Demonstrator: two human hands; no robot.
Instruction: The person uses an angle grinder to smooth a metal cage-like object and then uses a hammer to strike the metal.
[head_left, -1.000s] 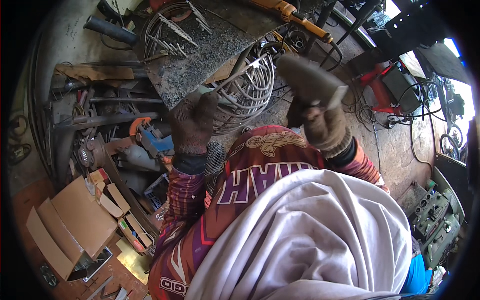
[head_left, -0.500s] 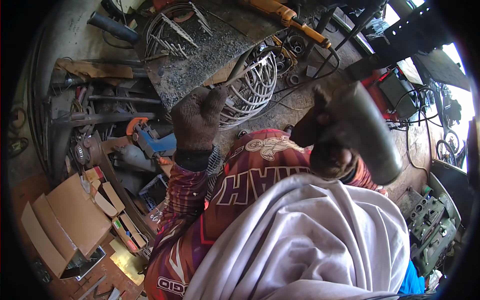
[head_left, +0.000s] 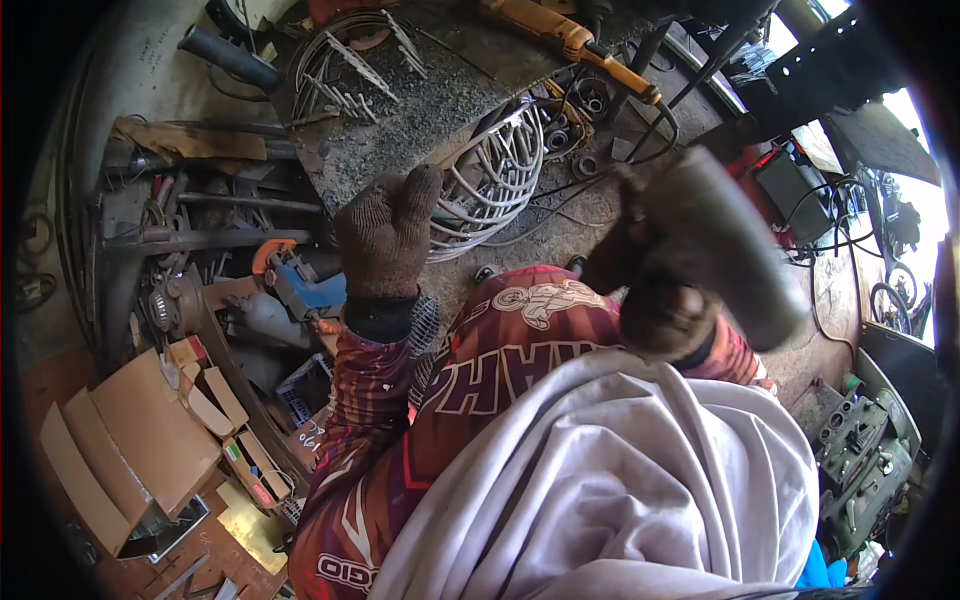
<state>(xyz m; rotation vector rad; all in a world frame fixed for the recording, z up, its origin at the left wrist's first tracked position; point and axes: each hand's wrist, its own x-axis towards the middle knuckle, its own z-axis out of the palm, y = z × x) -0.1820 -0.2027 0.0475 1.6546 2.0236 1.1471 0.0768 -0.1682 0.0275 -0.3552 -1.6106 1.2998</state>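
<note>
My left hand, in a brown knit glove, is closed beside the corner of the metal-topped bench. Its thumb and fingers come together by a bundle of bent metal rings; what they pinch is hidden. My right hand, in a dark glove and blurred, is raised on the right. It grips a thick, smooth grey metal cylinder that slants close to the camera and hides part of the hand. The bench top is strewn with grey grit.
Ring-shaped rods with cut pieces and an orange power tool lie on the bench. A cable hangs from the tool. Cardboard boxes and a blue clamp-like tool are at left. A red-and-dark machine stands at right.
My left hand has shifted slightly left and down, and the thin rod seen by its fingertips no longer shows clearly. The grey cylinder in my right hand has swung slightly and is more blurred.
</note>
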